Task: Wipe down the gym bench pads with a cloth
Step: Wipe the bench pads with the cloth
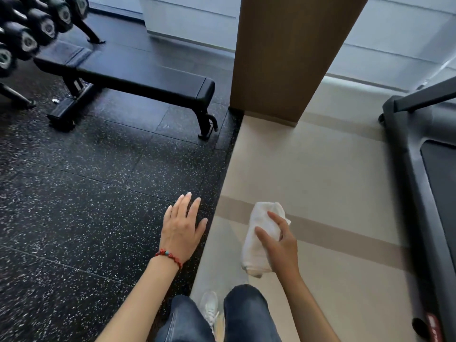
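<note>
A black flat gym bench (138,75) stands on the speckled rubber floor at the upper left, its padded top bare. My right hand (281,243) grips a folded white cloth (261,233) in the air over the beige floor, low in the view. My left hand (182,225), with a red bead bracelet at the wrist, hangs in the air with straight spread fingers and holds nothing. Both hands are well short of the bench.
A dumbbell rack (29,33) fills the top left corner behind the bench. A brown pillar (291,50) rises just right of the bench's end. A treadmill (424,169) runs along the right edge. My legs and one white shoe (209,309) show at the bottom.
</note>
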The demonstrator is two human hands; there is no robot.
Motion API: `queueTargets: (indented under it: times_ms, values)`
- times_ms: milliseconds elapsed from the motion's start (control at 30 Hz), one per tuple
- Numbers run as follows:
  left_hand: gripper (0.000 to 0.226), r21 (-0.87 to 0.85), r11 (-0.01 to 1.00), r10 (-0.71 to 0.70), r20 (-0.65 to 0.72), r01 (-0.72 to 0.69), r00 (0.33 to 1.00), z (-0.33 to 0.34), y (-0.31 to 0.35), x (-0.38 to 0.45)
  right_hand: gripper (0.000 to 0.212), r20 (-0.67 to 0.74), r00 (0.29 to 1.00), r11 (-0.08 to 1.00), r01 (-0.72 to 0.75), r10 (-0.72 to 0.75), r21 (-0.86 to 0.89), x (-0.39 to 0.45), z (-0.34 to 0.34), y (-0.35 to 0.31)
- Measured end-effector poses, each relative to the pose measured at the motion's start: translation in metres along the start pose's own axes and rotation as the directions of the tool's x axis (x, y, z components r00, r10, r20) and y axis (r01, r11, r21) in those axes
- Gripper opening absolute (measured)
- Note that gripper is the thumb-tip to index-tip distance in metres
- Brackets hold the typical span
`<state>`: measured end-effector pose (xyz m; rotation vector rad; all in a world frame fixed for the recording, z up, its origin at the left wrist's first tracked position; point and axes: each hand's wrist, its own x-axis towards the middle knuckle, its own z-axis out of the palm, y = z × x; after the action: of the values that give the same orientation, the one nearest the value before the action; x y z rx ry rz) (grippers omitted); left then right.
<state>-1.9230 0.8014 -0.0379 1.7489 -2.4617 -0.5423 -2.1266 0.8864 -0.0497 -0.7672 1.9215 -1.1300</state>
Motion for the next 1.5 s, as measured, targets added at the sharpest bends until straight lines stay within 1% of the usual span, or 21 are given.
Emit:
queueTargets:
  times_ms: [133,233,267,367,567,667,733,867,1033,1133,1200,1267,1500]
  values:
    - [0.078,-0.021,0.998,-0.053,0.011,0.053,0.999,-0.003,-0.006,0.060,0.043,0.029,1.000,1.000,0.008,-0.007,-0.021,0.069,0.018,-0.021]
    - [0.068,-0.027,0.996,-0.089,0.006,0.090,0.996,-0.007,-0.009,0.113,0.043,0.038,0.999,0.999,0.025,-0.024,-0.029,0.129,0.031,-0.040]
    - [0.068,-0.023,0.995,-0.100,0.007,0.100,0.995,-0.010,-0.010,0.131,0.044,0.043,0.998,0.999,0.040,-0.039,-0.031,0.150,0.035,-0.048]
    - [0.079,-0.024,0.992,-0.126,-0.005,0.126,0.992,-0.025,-0.009,0.185,0.045,0.082,0.995,0.998,0.054,-0.050,-0.045,0.210,0.046,-0.074]
    - [0.079,-0.040,0.984,-0.176,-0.030,0.175,0.984,-0.058,-0.015,0.275,0.046,0.138,0.986,0.990,0.105,-0.092,-0.093,0.308,0.069,-0.129]
    - [0.079,-0.042,0.980,-0.196,-0.055,0.194,0.979,-0.070,-0.028,0.314,0.046,0.145,0.983,0.986,0.124,-0.108,-0.107,0.346,0.089,-0.150]
    - [0.081,-0.042,0.979,-0.203,-0.047,0.201,0.978,-0.078,-0.040,0.343,0.047,0.152,0.982,0.987,0.124,-0.108,-0.105,0.371,0.107,-0.161]
    - [0.079,-0.033,0.983,-0.181,-0.063,0.180,0.981,-0.089,-0.075,0.408,0.050,0.148,0.984,0.987,0.117,-0.099,-0.114,0.419,0.154,-0.178]
    - [0.056,-0.024,0.992,-0.127,-0.070,0.125,0.989,-0.111,-0.126,0.499,0.048,0.109,0.993,0.993,0.065,-0.054,-0.100,0.478,0.219,-0.215]
    - [0.045,-0.017,0.998,-0.069,-0.099,0.068,0.993,-0.127,-0.155,0.548,0.047,0.053,0.998,0.997,0.021,-0.016,-0.080,0.508,0.253,-0.242]
    - [0.046,0.017,0.999,-0.028,-0.105,0.030,0.994,-0.136,-0.173,0.579,0.045,0.013,1.000,0.998,0.015,-0.014,-0.058,0.527,0.273,-0.258]
    - [0.045,0.013,1.000,-0.013,-0.099,0.014,0.995,-0.141,-0.187,0.607,0.044,-0.007,1.000,0.999,-0.004,0.004,-0.039,0.545,0.289,-0.268]
    - [0.045,0.000,1.000,0.016,-0.066,-0.016,0.998,-0.136,-0.207,0.696,0.043,0.007,0.998,0.998,-0.055,0.055,-0.008,0.613,0.329,-0.276]
